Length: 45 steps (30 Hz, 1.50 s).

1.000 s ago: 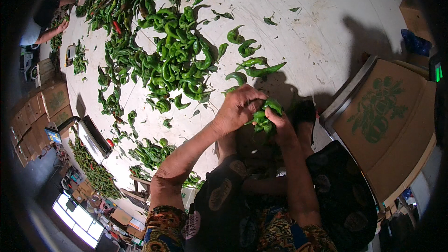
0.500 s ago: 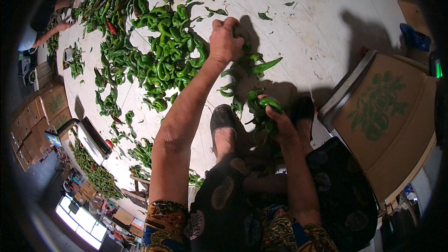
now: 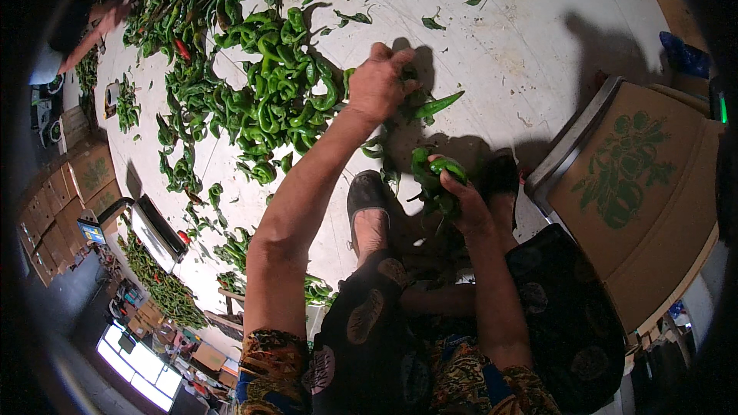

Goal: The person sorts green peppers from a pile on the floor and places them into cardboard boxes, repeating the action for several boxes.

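My left hand [image 3: 378, 86] reaches over the floor with its fingers bent down at a few shaded green peppers. The fingertips are partly hidden, and I cannot make out what is between them. A long pointed green pepper [image 3: 439, 105] lies just to the right of it. Nearer to me, my right hand [image 3: 466, 201] is closed round a bunch of green peppers [image 3: 427, 177], with the thumb on top. To the left of my left hand spreads a large heap of curled green peppers [image 3: 265, 104], with some red ones among them.
My shoes [image 3: 367, 198] rest on the pale floor below the hands. A cardboard box [image 3: 638, 177] stands at the right. Loose leaves [image 3: 433, 23] are scattered at the far side. Another person's arm [image 3: 81, 48] shows at the upper left. Stacked cartons [image 3: 54, 207] stand at the left.
My left hand has shifted slightly right and toward me, in among the shaded peppers. My right hand still holds its bunch, tilted a little. The other person's hand has moved up.
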### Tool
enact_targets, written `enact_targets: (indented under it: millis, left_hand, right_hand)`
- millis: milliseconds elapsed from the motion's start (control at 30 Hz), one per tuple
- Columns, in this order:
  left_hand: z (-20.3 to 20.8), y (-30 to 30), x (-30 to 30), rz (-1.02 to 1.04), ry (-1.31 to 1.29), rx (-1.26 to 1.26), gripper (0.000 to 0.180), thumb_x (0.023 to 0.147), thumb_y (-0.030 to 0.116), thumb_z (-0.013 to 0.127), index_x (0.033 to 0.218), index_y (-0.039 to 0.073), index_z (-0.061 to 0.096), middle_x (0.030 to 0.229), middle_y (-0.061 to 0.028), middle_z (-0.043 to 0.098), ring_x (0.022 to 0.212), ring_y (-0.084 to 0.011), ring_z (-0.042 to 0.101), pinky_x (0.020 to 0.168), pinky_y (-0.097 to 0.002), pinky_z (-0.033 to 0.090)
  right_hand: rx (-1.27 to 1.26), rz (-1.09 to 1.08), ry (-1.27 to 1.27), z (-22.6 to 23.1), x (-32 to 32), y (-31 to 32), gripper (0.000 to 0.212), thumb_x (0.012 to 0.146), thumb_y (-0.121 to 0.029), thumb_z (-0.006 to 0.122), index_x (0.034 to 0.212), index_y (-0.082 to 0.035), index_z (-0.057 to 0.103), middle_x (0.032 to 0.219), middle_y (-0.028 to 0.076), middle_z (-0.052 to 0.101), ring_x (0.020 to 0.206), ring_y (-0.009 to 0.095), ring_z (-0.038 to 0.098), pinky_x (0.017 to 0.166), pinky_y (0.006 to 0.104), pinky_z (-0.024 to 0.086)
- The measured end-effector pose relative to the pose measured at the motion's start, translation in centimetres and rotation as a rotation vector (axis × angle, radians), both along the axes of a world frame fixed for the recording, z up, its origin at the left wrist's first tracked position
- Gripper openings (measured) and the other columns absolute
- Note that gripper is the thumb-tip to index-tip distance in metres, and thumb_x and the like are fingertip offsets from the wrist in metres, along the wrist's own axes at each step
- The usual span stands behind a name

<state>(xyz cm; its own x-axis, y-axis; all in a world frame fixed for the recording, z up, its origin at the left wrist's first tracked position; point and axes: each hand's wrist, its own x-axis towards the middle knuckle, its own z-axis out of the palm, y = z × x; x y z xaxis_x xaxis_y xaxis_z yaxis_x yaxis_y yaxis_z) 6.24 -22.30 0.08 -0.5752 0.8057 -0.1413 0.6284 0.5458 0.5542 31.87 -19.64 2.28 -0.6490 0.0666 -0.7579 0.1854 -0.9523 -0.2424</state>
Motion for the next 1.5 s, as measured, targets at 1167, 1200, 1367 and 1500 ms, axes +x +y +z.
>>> enact_targets:
  millis: [1167, 1200, 1367, 1500]
  left_hand:
    - [0.5, -3.1, 4.6, -0.046, 0.192, -0.040, 0.038, 0.062, 0.021, 0.077, 0.099, 0.017, 0.068, 0.101, -0.0073, 0.057, 0.094, -0.0288, 0.058, 0.077, -0.0385, 0.049]
    - [0.2, -4.3, 3.4, 0.038, 0.007, 0.101, 0.036, 0.063, 0.019, 0.079, 0.098, 0.014, 0.070, 0.102, -0.0111, 0.060, 0.091, -0.0279, 0.062, 0.074, -0.0344, 0.051]
    - [8.4, -5.1, 3.2, 0.246, -1.332, 0.212, 0.020, 0.079, 0.011, 0.070, 0.097, 0.002, 0.066, 0.085, -0.0028, 0.064, 0.078, -0.0137, 0.059, 0.072, -0.0295, 0.049]
    - [13.7, -5.8, 4.4, 0.326, -1.545, 0.285, 0.037, 0.081, 0.010, 0.067, 0.116, 0.000, 0.059, 0.101, -0.0063, 0.065, 0.090, -0.0158, 0.060, 0.077, -0.0336, 0.051]
  right_hand:
    - [0.033, -0.012, 0.032, 0.4, 0.8, 1.1, 0.041, 0.092, -0.026, 0.059, 0.129, -0.010, 0.053, 0.109, 0.004, 0.061, 0.086, 0.014, 0.060, 0.072, 0.0295, 0.050]
    - [0.031, -0.014, 0.090, 0.5, 0.3, 0.9, 0.043, 0.092, -0.028, 0.059, 0.131, -0.010, 0.052, 0.111, 0.004, 0.060, 0.087, 0.014, 0.060, 0.072, 0.0300, 0.051]
    - [0.275, -0.074, 0.163, 3.8, -1.2, 2.3, 0.049, 0.093, -0.033, 0.058, 0.134, -0.008, 0.047, 0.115, 0.007, 0.059, 0.087, 0.018, 0.062, 0.071, 0.0324, 0.052]
    - [0.198, -0.104, 0.428, 7.7, -1.4, 3.7, 0.051, 0.093, -0.031, 0.058, 0.135, -0.006, 0.044, 0.115, 0.010, 0.059, 0.090, 0.020, 0.062, 0.075, 0.0341, 0.053]
